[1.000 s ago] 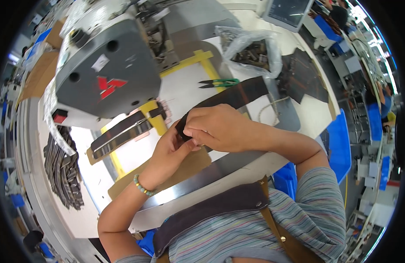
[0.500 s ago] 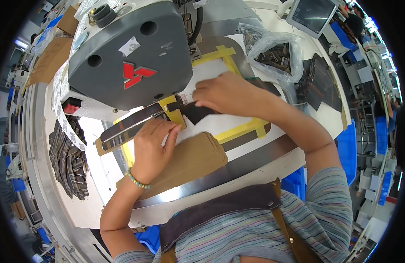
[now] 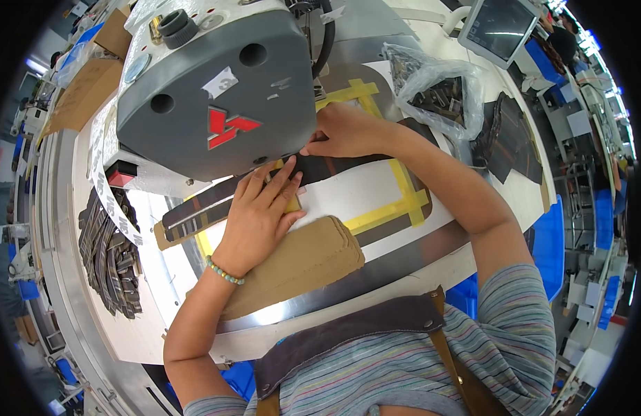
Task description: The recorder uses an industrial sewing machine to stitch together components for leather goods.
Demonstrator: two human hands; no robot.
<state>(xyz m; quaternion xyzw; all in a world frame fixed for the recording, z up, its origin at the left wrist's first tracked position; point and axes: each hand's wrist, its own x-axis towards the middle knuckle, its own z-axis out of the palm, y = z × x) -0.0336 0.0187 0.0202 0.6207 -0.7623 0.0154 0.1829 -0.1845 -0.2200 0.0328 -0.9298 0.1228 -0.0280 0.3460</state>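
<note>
Left hand (image 3: pixel 256 220): I see it palm down, its fingers a little spread, and the tips lie over the right end of the zipper piece (image 3: pixel 199 213), close under the grey machine head (image 3: pixel 216 90).
Right hand (image 3: pixel 351 132): I see the thumb reaching to the upper edge of the dark strip (image 3: pixel 342 166), and the other fingers are bent. Their tips are not clear to me beside the machine head, so I cannot tell if they pinch the cloth.
Dark strip: it goes from beside the left fingertips, passes below the right fingers, and shows again beyond the right wrist.
Zipper piece: it extends leftward from the left fingers, with one pale line along its length.
Brown stack (image 3: pixel 292 267): I find it just below the left thumb, on the side of the body.
Yellow tape (image 3: pixel 383 220): it borders a white surface (image 3: pixel 355 194), to the right of the left fingers and below the right ones.
Plastic bag (image 3: pixel 473 97): it is clear, holds small parts (image 3: pixel 438 96), and stands to the right of the right fingers.
Striped bundle (image 3: pixel 109 256): I see it well apart, to the left of the left fingers.
</note>
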